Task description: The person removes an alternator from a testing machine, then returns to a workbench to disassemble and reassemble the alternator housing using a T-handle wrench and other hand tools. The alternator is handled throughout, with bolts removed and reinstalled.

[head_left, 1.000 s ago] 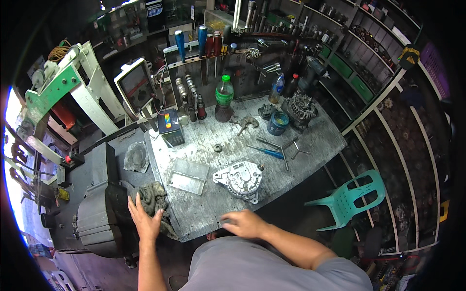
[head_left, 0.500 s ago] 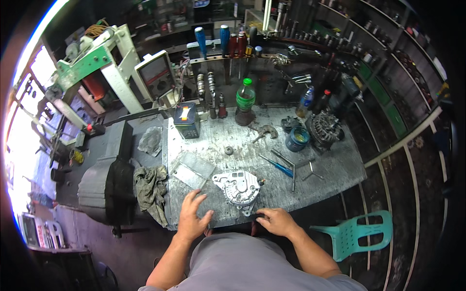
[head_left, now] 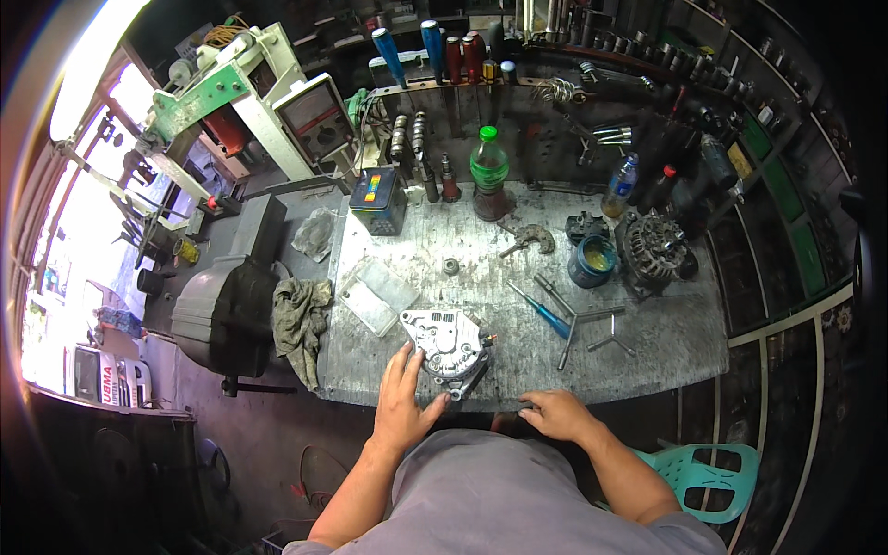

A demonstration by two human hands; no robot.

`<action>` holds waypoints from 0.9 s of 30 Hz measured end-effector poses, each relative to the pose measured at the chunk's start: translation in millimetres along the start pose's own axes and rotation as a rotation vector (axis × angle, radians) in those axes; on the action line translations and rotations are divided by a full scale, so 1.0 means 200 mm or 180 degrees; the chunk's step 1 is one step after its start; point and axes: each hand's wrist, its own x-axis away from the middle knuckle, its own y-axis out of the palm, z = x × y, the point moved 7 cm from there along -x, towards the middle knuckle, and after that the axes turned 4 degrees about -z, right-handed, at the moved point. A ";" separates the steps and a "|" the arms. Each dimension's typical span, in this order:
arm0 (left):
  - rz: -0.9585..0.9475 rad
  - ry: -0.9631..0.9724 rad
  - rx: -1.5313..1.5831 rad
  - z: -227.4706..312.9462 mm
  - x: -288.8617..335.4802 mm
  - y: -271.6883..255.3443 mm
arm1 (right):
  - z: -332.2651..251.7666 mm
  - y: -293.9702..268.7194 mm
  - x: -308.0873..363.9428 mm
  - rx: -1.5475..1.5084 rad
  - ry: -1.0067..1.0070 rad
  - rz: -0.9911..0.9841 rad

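A silver alternator (head_left: 446, 342) lies on the metal-topped bench near its front edge, with its round ribbed face up. Against its lower left side rests my left hand (head_left: 403, 400), fingers stretched out and thumb spread near the bottom lug. My right hand (head_left: 559, 414) is at the bench's front edge, to the right of the alternator and apart from it. Its fingers are loosely bent with a gap to the thumb, and nothing shows between them. Behind the alternator are a clear flat plastic case (head_left: 377, 294) and a small metal ring (head_left: 450, 266).
A blue screwdriver (head_left: 546, 313), a three-armed wrench (head_left: 572, 326) and a smaller one (head_left: 612, 335) lie to the right. Farther back stand an open blue tub (head_left: 592, 263), another alternator (head_left: 653, 248) and a green-capped bottle (head_left: 488, 166). A rag (head_left: 301, 324) hangs beside the vise (head_left: 222, 305).
My left hand has come forward onto the alternator's side. My right hand has drawn away from the bottom lug to the right. The whole view has shifted and tilted slightly.
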 end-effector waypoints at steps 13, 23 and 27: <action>-0.0348 0.0388 -0.0224 -0.09 -0.04 -0.11 | -0.14 0.10 -0.11 -0.0161 0.0224 0.0128; -0.0626 0.1007 -0.0292 -0.02 -0.31 -0.17 | -0.11 -0.15 0.01 -0.0112 0.0649 0.1211; -0.1144 0.0860 -0.0547 -0.01 -0.42 -0.07 | -0.06 -0.25 0.08 -0.0139 0.0939 0.1618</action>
